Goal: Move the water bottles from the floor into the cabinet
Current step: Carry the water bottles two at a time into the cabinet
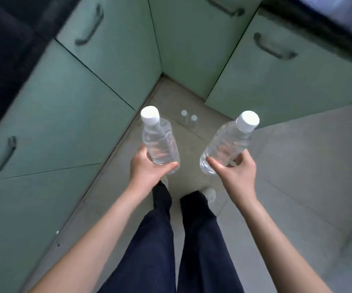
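Head cam looked straight down into a kitchen corner, bit blurry round the edges. The left hand (147,171) was wrapped round the lower end of one water bottle (160,142), thumb across the front near the base. The right hand (237,173) gripped the bottom of a second water bottle (225,144) much the same way, thumb on the camera side and fingers curled behind. Both were small clear plastic bottles with ribbed sides and white screw caps, totally see-through. They were held up in the air in front of the legs, well apart, caps toward the camera and leaning away from each other. Down in the corner of the grey tiled floor (297,166) stood two more, seen cap-on and pretty faint: one floor bottle (184,112) just beside the other floor bottle (194,118), both upright and near the foot of the cabinet (65,102). So four bottles total: two in hand, two on the floor. The cabinet was pale green, ran along both walls of the corner, and every door I could see was shut. I counted four dark curved handles (90,24) on it. A dark countertop (6,39) sat above. Dark navy trousers (160,240) and a pale shoe (210,193) showed below the hands.
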`<state>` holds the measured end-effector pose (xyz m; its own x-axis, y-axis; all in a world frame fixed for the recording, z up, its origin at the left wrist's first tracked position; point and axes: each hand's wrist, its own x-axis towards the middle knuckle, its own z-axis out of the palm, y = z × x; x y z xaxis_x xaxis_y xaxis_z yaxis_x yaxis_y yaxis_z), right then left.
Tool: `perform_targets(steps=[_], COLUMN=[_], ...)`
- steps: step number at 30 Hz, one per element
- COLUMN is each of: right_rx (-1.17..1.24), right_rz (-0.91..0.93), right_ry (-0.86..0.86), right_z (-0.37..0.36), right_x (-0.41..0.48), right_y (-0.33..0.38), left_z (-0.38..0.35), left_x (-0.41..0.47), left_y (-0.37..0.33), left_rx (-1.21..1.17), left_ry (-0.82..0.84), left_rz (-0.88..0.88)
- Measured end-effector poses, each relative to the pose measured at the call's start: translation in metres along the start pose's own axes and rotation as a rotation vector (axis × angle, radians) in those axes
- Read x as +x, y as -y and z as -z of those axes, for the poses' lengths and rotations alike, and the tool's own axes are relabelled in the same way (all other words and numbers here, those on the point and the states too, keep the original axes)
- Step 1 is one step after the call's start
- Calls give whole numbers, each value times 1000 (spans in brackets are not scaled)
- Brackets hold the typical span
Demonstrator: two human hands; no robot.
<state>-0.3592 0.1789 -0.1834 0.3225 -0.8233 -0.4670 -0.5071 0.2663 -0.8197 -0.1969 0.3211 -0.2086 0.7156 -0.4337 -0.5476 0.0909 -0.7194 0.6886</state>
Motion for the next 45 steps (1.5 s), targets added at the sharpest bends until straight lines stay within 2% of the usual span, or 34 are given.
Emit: perform_targets(steps=[4, 7, 12, 17, 23, 30, 34, 39, 45], right_rx=[41, 87, 122, 131, -38, -299, -410, -434, -530], right_rz=[154, 282, 480, 589, 607, 644, 709, 750, 772], right_ry=[16, 38, 96, 271, 591, 1049, 1260, 1537, 1802], right_z=[39, 57, 73, 85, 92, 80, 65, 48, 39], right_x=[-70, -105, -123, -125, -122, -163, -220, -319, -438], right_y=[124, 189, 256, 281, 259, 215, 197, 170, 84], left_z=[72, 114, 163, 179, 137, 64, 47, 36, -11], left_x=[-78, -116, -152, -185, -241, -344, -421, -518, -633], left_y=[-106, -163, -214, -225, -179, -94, -58, -16, 63], left_rx=[-54, -131, -212, -316, -449, -673, -715, -743, -821], left_ry=[-42, -88, -194, -326, -519, -867, -1099, -1381, -1609], left_rz=[-184, -352, -539, -604, -406, -88, 35, 128, 287])
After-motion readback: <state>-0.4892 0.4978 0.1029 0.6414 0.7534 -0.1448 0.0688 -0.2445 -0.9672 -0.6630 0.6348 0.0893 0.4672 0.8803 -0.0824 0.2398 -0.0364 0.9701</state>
